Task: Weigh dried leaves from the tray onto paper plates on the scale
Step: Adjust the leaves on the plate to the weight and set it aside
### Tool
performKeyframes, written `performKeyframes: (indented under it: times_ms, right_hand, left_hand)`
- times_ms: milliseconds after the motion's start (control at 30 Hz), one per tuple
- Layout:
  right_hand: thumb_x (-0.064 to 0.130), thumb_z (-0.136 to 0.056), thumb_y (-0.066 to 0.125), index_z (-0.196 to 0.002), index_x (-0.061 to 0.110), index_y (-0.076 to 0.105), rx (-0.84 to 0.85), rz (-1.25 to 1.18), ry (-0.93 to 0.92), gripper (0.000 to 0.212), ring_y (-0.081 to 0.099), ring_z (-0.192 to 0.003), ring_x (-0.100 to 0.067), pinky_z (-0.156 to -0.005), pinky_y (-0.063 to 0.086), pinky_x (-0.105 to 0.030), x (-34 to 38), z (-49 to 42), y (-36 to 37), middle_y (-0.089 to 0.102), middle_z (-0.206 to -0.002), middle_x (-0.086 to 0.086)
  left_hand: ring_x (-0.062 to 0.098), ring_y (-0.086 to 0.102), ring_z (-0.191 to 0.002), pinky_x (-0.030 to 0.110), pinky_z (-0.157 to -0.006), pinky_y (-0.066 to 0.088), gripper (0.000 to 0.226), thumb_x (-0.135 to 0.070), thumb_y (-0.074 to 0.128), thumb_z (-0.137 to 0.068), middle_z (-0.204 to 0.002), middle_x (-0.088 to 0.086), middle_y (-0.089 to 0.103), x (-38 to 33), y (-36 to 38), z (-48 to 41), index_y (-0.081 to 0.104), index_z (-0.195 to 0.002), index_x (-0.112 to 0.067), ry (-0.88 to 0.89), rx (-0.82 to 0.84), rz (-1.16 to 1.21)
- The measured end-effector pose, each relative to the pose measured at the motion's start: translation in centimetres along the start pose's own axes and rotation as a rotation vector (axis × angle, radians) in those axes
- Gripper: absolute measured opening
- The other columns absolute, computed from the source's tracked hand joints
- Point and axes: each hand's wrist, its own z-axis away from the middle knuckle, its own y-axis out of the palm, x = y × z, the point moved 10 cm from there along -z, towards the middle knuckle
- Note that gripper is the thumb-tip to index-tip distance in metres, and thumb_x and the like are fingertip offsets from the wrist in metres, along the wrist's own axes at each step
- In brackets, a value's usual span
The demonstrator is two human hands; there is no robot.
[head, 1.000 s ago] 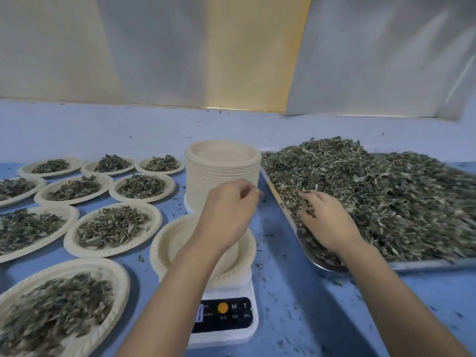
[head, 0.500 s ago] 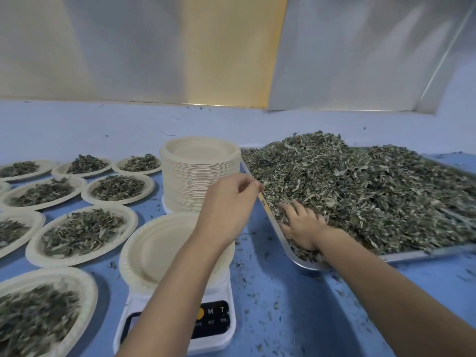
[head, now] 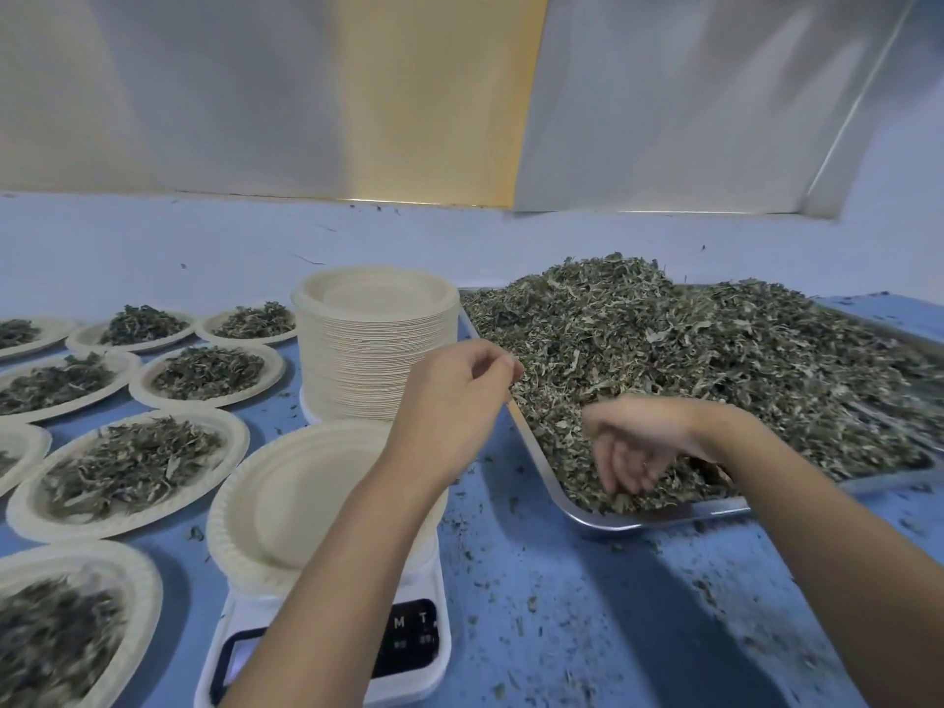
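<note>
Head view: right hand [head: 633,452] has lifted from leaves [head: 715,350], fingers loose; left hand [head: 449,401] curled.

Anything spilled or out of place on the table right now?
Yes: dried leaf crumbs lie scattered on the blue table, outside the tray, mostly between it and the scale. The plate on the scale sits flat and empty; the plate stack stands straight.
</note>
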Motion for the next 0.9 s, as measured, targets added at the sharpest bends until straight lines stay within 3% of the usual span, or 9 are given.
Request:
performKeyframes:
  times_ms: [67, 133, 267, 333, 433, 600, 733, 800, 900]
  right_hand:
    - [0.029, -0.094, 0.035, -0.076, 0.011, 0.071, 0.287, 0.064, 0.161, 0.044, 0.050, -0.049, -0.012, -0.049, 0.043, -0.018, -1.8, 0.0, 3.2, 0.060, -0.058, 0.001]
    - [0.029, -0.094, 0.036, -0.081, 0.012, 0.069, 0.341, 0.057, 0.191, 0.038, 0.055, -0.050, -0.011, -0.049, 0.046, -0.017, -2.0, -0.7, 4.4, 0.064, -0.062, 0.001]
    - [0.021, -0.093, 0.046, -0.082, 0.007, 0.067, 0.015, -0.261, 0.040, 0.028, 0.067, -0.060, -0.015, -0.056, 0.054, -0.021, -0.7, -4.3, 2.0, 0.073, -0.073, -0.006]
    - [0.015, -0.089, 0.051, -0.079, 0.006, 0.070, -0.217, -0.412, -0.004, 0.023, 0.064, -0.061, -0.015, -0.058, 0.054, -0.020, -0.6, -5.9, -0.1, 0.071, -0.075, -0.008]
    - [0.009, -0.083, 0.056, -0.077, 0.004, 0.067, -0.396, -0.467, -0.008, 0.013, 0.054, -0.064, -0.018, -0.061, 0.049, -0.028, -0.1, -7.5, -1.0, 0.061, -0.073, -0.009]
    - [0.012, -0.084, 0.053, -0.074, 0.008, 0.069, -0.640, -0.191, -0.169, 0.019, 0.060, -0.067, -0.026, -0.069, 0.054, -0.041, 2.3, -6.4, -2.3, 0.069, -0.079, -0.017]
    - [0.022, -0.086, 0.052, -0.083, 0.022, 0.067, -0.925, 0.091, -0.304, 0.016, 0.059, -0.071, -0.021, -0.062, 0.046, -0.033, 4.0, -2.9, -4.3, 0.065, -0.074, 0.002]
    - [0.025, -0.091, 0.049, -0.101, 0.024, 0.064, -1.051, 0.266, -0.315, 0.018, 0.055, -0.084, -0.018, -0.064, 0.039, -0.030, 4.9, -2.1, -4.7, 0.063, -0.094, 0.004]
    - [0.027, -0.098, 0.040, -0.140, 0.026, 0.041, -0.923, 0.618, -0.300, 0.042, 0.040, -0.126, -0.024, -0.095, 0.039, -0.039, 6.2, -4.9, -2.8, 0.040, -0.145, -0.002]
  left_hand:
    - [0.004, 0.065, -0.080, 0.021, -0.070, 0.045, 0.024, -0.022, 0.051, -0.093, -0.085, -0.012, 0.070, 0.1, 0.3, -0.1, 0.066, -0.076, -0.031, 0.002, 0.001, 0.009]
    - [0.005, 0.066, -0.078, 0.023, -0.074, 0.049, 0.024, -0.021, 0.051, -0.093, -0.084, -0.011, 0.070, 0.1, 0.4, -0.2, 0.067, -0.077, -0.029, 0.006, 0.002, 0.012]
    - [0.005, 0.066, -0.076, 0.025, -0.072, 0.049, 0.023, -0.022, 0.052, -0.093, -0.084, -0.009, 0.071, 0.3, 0.7, -0.3, 0.068, -0.079, -0.027, 0.010, 0.007, 0.006]
    - [0.004, 0.066, -0.076, 0.026, -0.072, 0.049, 0.023, -0.021, 0.051, -0.093, -0.085, -0.011, 0.070, 0.4, 0.5, -0.2, 0.069, -0.079, -0.027, 0.008, 0.001, 0.011]
    - [0.008, 0.066, -0.081, 0.029, -0.077, 0.050, 0.024, -0.021, 0.051, -0.093, -0.086, -0.011, 0.071, 0.6, 0.3, -0.2, 0.068, -0.078, -0.028, -0.004, -0.001, 0.015]
    - [0.003, 0.067, -0.073, 0.026, -0.073, 0.049, 0.025, -0.019, 0.051, -0.093, -0.082, -0.009, 0.071, 1.0, -0.2, -0.4, 0.069, -0.077, -0.024, -0.029, -0.022, 0.066]
    - [0.001, 0.067, -0.068, 0.021, -0.072, 0.049, 0.026, -0.017, 0.050, -0.092, -0.080, -0.010, 0.071, 1.0, -0.8, -0.4, 0.069, -0.076, -0.023, -0.036, -0.035, 0.114]
    - [0.002, 0.067, -0.068, 0.014, -0.066, 0.048, 0.026, -0.016, 0.050, -0.093, -0.079, -0.010, 0.071, 1.1, -0.9, -0.5, 0.069, -0.077, -0.022, -0.045, -0.034, 0.136]
    - [0.002, 0.067, -0.067, 0.007, -0.059, 0.044, 0.026, -0.014, 0.049, -0.094, -0.080, -0.008, 0.071, 1.3, -1.1, -0.6, 0.068, -0.077, -0.022, -0.052, -0.035, 0.148]
